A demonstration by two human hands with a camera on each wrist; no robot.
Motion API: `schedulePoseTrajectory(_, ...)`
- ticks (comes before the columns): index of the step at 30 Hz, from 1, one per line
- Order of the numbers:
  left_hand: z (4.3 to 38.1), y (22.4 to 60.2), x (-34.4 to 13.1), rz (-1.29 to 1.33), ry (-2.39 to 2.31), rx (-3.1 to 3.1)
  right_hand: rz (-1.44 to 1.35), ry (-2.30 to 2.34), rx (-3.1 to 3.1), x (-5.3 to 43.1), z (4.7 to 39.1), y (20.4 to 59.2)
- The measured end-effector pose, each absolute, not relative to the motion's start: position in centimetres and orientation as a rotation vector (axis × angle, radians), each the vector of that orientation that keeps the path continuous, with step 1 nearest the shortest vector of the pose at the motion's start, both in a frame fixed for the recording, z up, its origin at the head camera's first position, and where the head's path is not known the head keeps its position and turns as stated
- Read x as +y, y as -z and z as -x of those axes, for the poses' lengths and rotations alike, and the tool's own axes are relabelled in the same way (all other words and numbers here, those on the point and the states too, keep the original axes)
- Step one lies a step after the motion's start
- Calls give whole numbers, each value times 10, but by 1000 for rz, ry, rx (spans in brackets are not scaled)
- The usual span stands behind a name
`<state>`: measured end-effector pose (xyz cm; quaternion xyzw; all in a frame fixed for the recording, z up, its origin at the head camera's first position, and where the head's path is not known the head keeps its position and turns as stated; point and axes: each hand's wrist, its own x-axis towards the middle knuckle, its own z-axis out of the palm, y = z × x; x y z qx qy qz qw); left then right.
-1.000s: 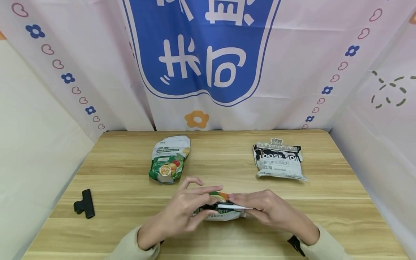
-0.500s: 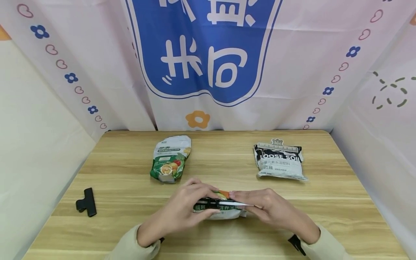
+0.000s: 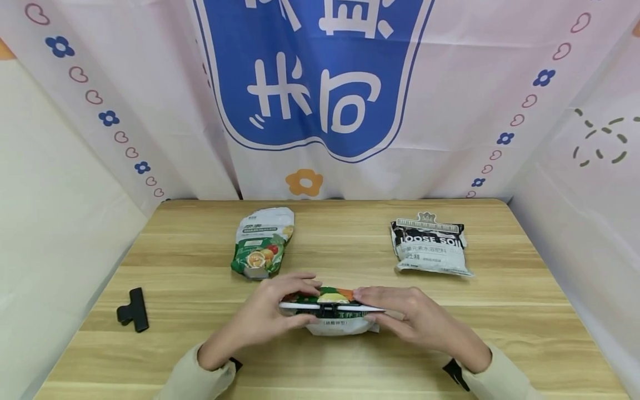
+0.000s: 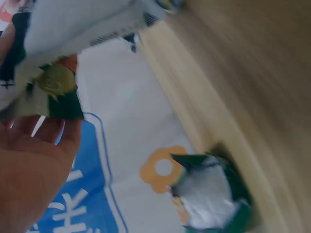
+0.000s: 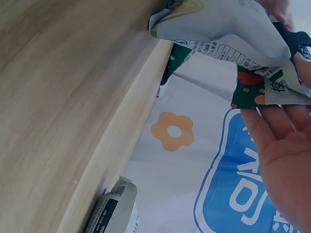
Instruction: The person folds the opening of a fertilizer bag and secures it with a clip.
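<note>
A white and green fertilizer bag with a fruit print stands at the table's near middle, its top folded over into a white edge. A black clip sits across the middle of the fold. My left hand holds the fold's left end, thumb on the near side and fingers on the far side. At the right end, my right hand pinches the fold between thumb and fingers. Both wrist views show the held bag from below, with the right palm beneath the fold.
Another green and white bag lies at the back left. A "Loose Soil" bag with a piano-keyboard clip on its top lies at the back right. A spare black clip rests on the wooden table at far left.
My left hand has let go of the black clip and slid left to the fold's end, so the clip now shows. My right hand keeps its hold at the right end.
</note>
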<state>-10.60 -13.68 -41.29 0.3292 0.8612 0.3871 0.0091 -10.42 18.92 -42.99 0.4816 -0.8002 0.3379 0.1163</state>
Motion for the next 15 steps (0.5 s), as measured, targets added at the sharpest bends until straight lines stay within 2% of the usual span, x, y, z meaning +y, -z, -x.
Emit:
schedulePoseTrajectory(6, 109, 421, -143, -906, -1229, 2620, -1313, -968, -2389, 188, 103, 429)
schedulePoseTrajectory(15, 109, 423, -144, -926, -1223, 2616, -1094, -1115, -2717, 192, 102, 431)
